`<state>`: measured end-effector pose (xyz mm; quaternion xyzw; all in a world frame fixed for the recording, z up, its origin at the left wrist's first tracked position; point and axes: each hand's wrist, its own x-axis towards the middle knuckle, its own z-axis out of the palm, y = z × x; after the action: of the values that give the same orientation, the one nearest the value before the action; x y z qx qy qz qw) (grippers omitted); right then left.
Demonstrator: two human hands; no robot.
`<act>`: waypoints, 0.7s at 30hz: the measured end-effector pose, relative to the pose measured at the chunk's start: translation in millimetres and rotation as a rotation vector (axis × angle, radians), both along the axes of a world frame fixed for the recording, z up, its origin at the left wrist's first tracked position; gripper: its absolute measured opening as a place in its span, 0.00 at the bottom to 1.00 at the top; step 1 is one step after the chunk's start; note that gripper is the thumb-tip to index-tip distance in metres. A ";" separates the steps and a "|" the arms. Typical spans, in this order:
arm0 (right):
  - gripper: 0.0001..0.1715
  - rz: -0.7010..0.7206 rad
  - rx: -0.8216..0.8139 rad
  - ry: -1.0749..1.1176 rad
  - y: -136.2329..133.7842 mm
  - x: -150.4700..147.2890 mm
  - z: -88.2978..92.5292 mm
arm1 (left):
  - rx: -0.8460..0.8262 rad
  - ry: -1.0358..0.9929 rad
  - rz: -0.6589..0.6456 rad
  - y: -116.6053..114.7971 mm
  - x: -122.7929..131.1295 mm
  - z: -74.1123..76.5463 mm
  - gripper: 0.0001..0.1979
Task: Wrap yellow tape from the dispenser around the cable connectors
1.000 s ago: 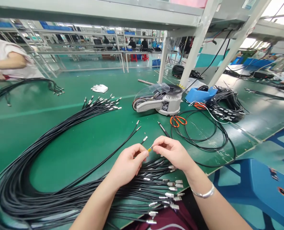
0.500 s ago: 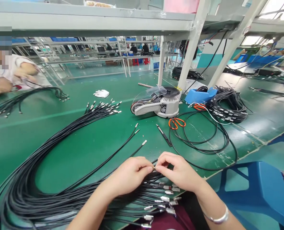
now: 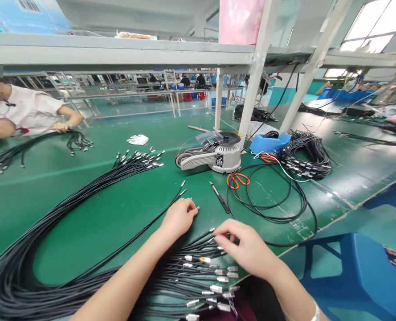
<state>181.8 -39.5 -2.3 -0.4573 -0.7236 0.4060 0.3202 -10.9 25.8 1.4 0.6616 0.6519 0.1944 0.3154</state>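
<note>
Small metal connector (image 3: 198, 208) pinched at our left hand's (image 3: 180, 217) fingertips, over the green bench (image 3: 84, 232). Probably light, hard, slick; grip its sides. Our right hand (image 3: 246, 247), half-curled beside bundled cables (image 3: 94, 184): holding anything, we can't tell. Springy strands could snag. Beyond: cutter knife (image 3: 219, 197), tape dispenser (image 3: 227, 161).

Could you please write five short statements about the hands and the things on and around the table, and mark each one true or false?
1. The left hand is at a silver cable end. True.
2. The right hand is touching the left hand. False: the two hands are apart.
3. The white glove is worn on the right hand. False: it lies on the green table.
4. A slim black tool lies between the grey machine and the right hand. True.
5. The blue stool is at the left of the picture. False: it is at the right.
</note>
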 end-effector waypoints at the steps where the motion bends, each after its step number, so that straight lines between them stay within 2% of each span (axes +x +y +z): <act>1: 0.10 -0.083 -0.065 0.065 9.0 -2.3 -0.6 | -0.039 -0.046 -0.022 -2.5 1.0 2.9 0.10; 3: 0.17 -0.161 -0.175 0.185 29.5 -10.5 -2.3 | -0.124 -0.180 -0.043 -9.8 0.7 10.3 0.12; 6: 0.17 -0.071 -0.247 0.224 54.9 -26.0 -6.0 | -0.200 -0.425 0.006 -22.5 -6.3 19.6 0.13; 8: 0.16 -0.044 -0.247 0.201 62.5 -33.6 -8.3 | -0.244 -0.489 0.033 -30.1 -16.0 23.3 0.13; 11: 0.14 -0.076 -0.243 0.202 60.4 -39.5 -9.6 | -0.316 -0.355 -0.014 -38.7 -30.6 27.2 0.11; 14: 0.13 -0.071 -0.257 0.236 52.9 -42.5 -7.4 | -0.218 -0.220 -0.008 -41.7 -31.6 28.7 0.15; 16: 0.12 -0.045 -0.246 0.255 55.3 -40.1 -4.3 | -0.172 -0.209 0.005 -40.7 -24.2 26.7 0.19; 17: 0.12 -0.053 -0.243 0.267 61.1 -35.8 -1.9 | -0.169 -0.212 0.001 -39.8 -19.8 24.6 0.19; 19: 0.14 -0.164 -0.236 0.307 84.5 -18.5 5.6 | -0.143 -0.201 0.012 -38.0 -13.2 18.0 0.18; 21: 0.15 -0.390 -0.219 0.371 122.6 9.6 18.1 | -0.064 -0.186 0.053 -36.8 -11.4 9.1 0.16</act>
<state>191.4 83.1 15.8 -0.5376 -0.5028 0.4893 0.4678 -22.4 -11.1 10.6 0.6127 0.6430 0.2424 0.3903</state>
